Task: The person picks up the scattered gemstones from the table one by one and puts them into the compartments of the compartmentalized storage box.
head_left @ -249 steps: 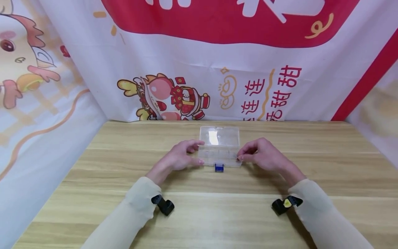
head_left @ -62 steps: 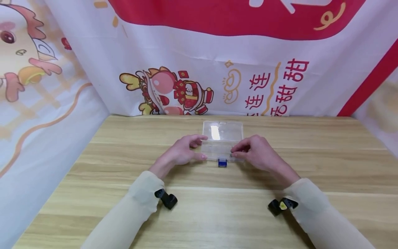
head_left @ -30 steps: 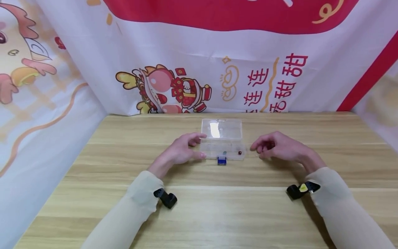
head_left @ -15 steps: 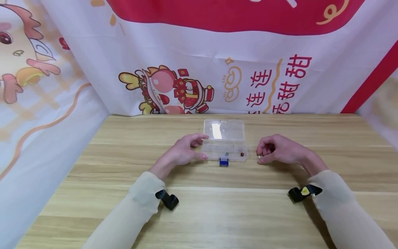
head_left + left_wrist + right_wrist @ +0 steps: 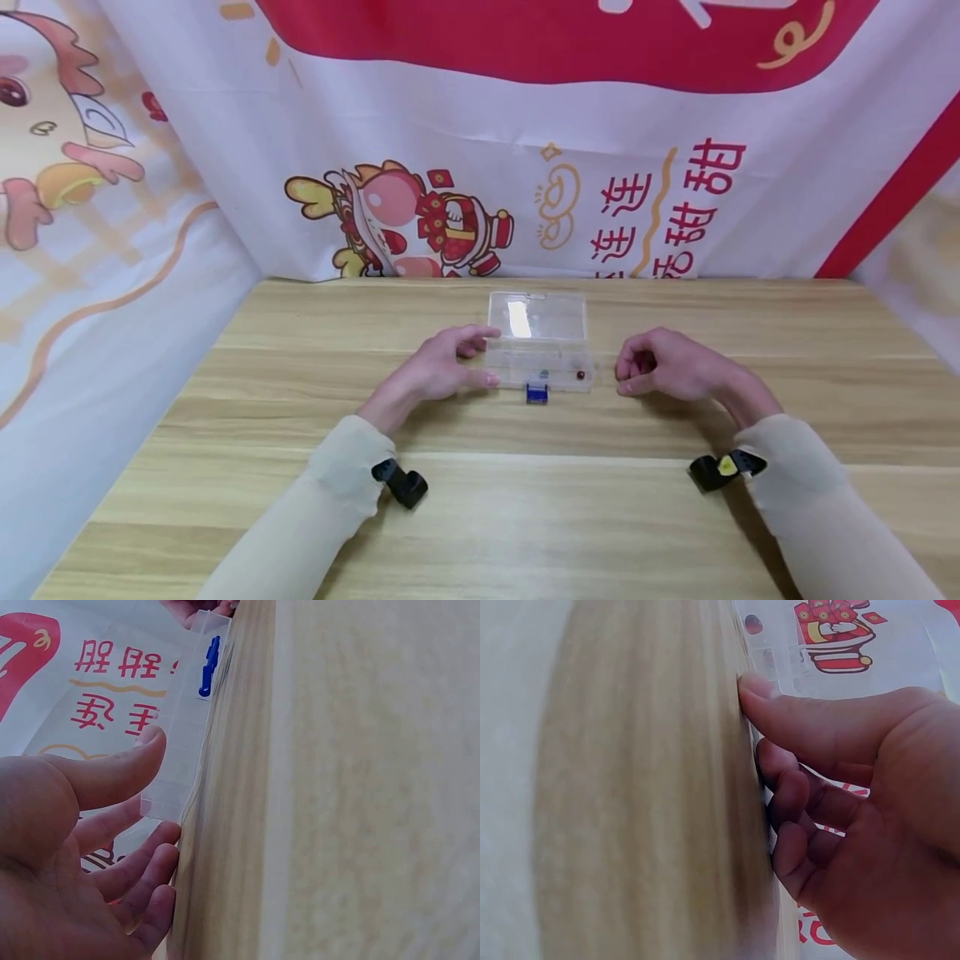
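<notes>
A clear plastic compartment box [image 5: 525,377] stands on the table, its lid [image 5: 551,317] tipped back and a blue latch [image 5: 537,393] at the front. Inside, a dark red bead-like piece [image 5: 581,375] lies toward the right and a small bluish-green piece [image 5: 544,374] near the middle. My left hand [image 5: 435,364] holds the box's left end between thumb and forefinger, the other fingers touching the table. Just right of the box, my right hand [image 5: 663,363] rests its fingertips on the table, fingers curled. Whether it holds anything small is hidden.
The wooden table [image 5: 495,517] extends in front of the hands and to both sides. A printed white and red cloth [image 5: 465,125] hangs along its back edge. Black wrist cameras [image 5: 405,485] sit on both sleeves.
The red and bluish-green pieces, earlier pinched one after the other in my right hand, now lie in the box. That hand has moved right of it; a whitish speck at its fingertips is no longer visible.
</notes>
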Demonstrator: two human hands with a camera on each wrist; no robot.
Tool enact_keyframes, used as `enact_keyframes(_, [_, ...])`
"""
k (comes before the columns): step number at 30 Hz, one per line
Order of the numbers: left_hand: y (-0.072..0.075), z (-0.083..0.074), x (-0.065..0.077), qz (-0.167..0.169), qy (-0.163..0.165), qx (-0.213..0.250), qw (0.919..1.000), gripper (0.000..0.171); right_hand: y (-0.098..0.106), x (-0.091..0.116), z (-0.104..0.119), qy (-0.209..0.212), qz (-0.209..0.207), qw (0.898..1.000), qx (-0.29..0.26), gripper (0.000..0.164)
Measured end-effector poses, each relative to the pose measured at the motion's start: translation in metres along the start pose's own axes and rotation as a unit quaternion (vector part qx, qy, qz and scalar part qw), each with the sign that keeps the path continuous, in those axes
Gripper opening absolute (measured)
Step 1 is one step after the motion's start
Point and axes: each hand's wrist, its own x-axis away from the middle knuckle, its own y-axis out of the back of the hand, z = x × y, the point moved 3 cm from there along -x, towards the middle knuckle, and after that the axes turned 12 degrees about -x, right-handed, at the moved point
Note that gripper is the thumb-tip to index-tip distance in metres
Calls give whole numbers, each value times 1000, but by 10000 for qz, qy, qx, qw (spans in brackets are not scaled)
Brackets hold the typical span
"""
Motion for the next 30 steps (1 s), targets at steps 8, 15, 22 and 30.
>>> enact_keyframes(8, [-1,1,0,4,36,-23,10000,67,0,1,-1,129,-74,9999,50,13])
enact_keyframes(15, [-1,1,-1,0,46,-14,10000,67,2,-1,1,223,-421,9987,-168,14])
enact_keyframes(22, [0,1,-1,-7,76,27,10000,67,1,-4,9,323,-911,9936,-589,24])
enact_keyframes(30, [0,1,-2,27,102,15,9999,66,-3,-6,15,424,-1104,9910,-621,20])
